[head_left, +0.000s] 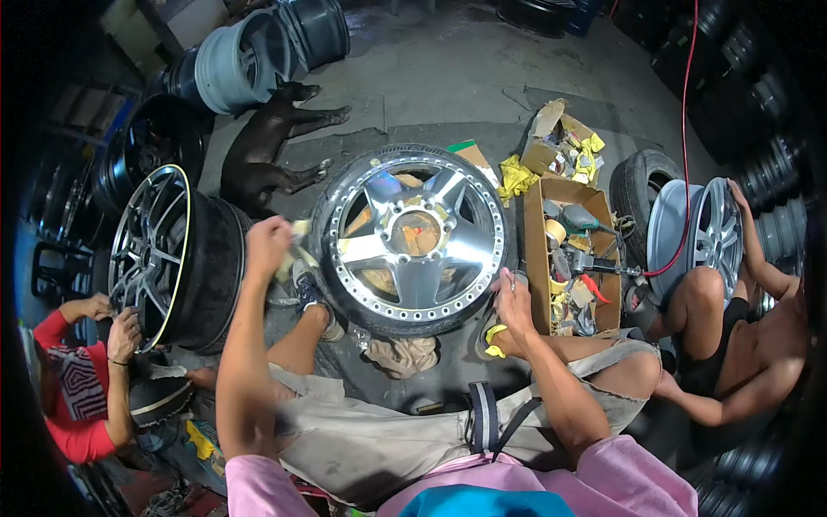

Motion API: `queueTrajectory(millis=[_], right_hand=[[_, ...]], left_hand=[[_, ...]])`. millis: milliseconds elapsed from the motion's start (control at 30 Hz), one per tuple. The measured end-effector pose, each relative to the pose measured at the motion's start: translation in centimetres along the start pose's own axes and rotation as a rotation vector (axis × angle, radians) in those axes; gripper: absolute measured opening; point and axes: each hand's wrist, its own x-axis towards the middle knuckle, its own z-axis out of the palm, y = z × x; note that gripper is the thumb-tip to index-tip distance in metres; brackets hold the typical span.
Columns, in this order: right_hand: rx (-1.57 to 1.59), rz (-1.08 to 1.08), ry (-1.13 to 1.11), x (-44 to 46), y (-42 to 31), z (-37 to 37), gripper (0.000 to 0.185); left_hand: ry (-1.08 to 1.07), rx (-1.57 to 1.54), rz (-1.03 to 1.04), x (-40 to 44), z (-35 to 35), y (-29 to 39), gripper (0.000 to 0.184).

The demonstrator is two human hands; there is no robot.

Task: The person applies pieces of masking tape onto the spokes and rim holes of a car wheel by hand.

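A polished silver wheel (pixel 416 237) with a ring of bolts lies flat on a black tire (pixel 323 233) in front of me. My left hand (pixel 270 241) is raised left of the tire, its fingers closed; a pale yellow strip (pixel 300 230) shows beside it, apparently in its grip. At the wheel's lower right, my right hand (pixel 513 300) is closed on a thin object that is too small to name. A crumpled beige cloth (pixel 401 356) lies at the tire's near edge. Bits of masking tape show on the wheel.
Right of the tire stands a cardboard box (pixel 534 258) of tools, with a smaller box (pixel 544 155) behind. A black dog (pixel 258 155) lies back left. Two people with wheels sit at left (pixel 73 388) and right (pixel 767 345). A red hose (pixel 687 129) hangs at right.
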Motion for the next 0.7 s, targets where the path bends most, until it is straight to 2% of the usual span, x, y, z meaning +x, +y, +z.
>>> queueTrajectory(millis=[33, 67, 100, 200, 267, 300, 367, 400, 433, 533, 567, 600, 633, 667, 700], right_hand=[[-0.004, -0.001, -0.002, -0.2, 0.3, -0.2, 0.045], [0.1, 0.08, -0.024, -0.3, 0.8, -0.4, 0.042], [0.205, 0.163, -0.045, -0.5, 1.4, -0.6, 0.04], [0.291, 0.191, -0.101, -0.5, 3.0, -0.2, 0.035], [0.306, 0.165, -0.178, -0.5, 2.9, -0.2, 0.033], [0.318, 0.163, -0.181, -0.5, 2.7, -0.1, 0.033], [0.328, 0.189, -0.201, -1.1, 1.6, 0.3, 0.032], [0.306, 0.163, -0.215, -1.3, 1.1, 0.2, 0.032], [0.312, 0.161, -0.223, -1.1, 1.0, 0.2, 0.032], [0.312, 0.181, -0.255, -1.1, 0.5, -0.3, 0.034], [0.312, 0.183, -0.262, -1.1, 0.6, -0.4, 0.034], [0.304, 0.16, -0.266, -1.0, 0.7, -0.5, 0.034], [0.295, 0.136, -0.267, -0.8, 0.9, -0.6, 0.034], [0.28, 0.125, -0.269, -0.7, 1.1, -0.6, 0.037], [0.275, 0.131, -0.268, -0.5, 1.4, -0.7, 0.037]], left_hand=[[-0.042, 0.116, 0.058, 0.1, 1.4, 2.9, 0.016], [-0.151, 0.107, 0.006, 0.5, 2.7, 4.1, 0.021], [-0.159, 0.12, 0.044, 0.9, 4.3, 4.3, 0.024], [-0.237, 0.188, -0.028, 1.7, 5.7, 6.0, 0.029], [-0.242, 0.065, -0.16, 2.5, 5.4, 6.8, 0.025], [-0.24, 0.077, -0.156, 2.8, 5.5, 6.6, 0.025], [-0.239, -0.575, -0.459, 2.7, 5.1, 7.1, 0.02], [-0.245, -0.61, -0.502, 2.8, 4.6, 7.1, 0.026], [-0.239, -0.603, -0.503, 3.2, 4.4, 6.3, 0.026], [-0.144, -0.432, -0.136, 4.0, 5.9, 2.9, 0.02], [-0.141, -0.429, -0.142, 3.8, 6.0, 2.8, 0.02], [-0.116, -0.173, -0.062, 3.5, 6.5, 2.8, 0.021], [-0.091, 0.08, 0.018, 3.1, 6.9, 3.8, 0.024], [-0.186, 0.069, -0.034, 2.5, 6.4, 5.9, 0.044], [-0.192, 0.065, -0.039, 2.4, 7.0, 5.8, 0.044]])
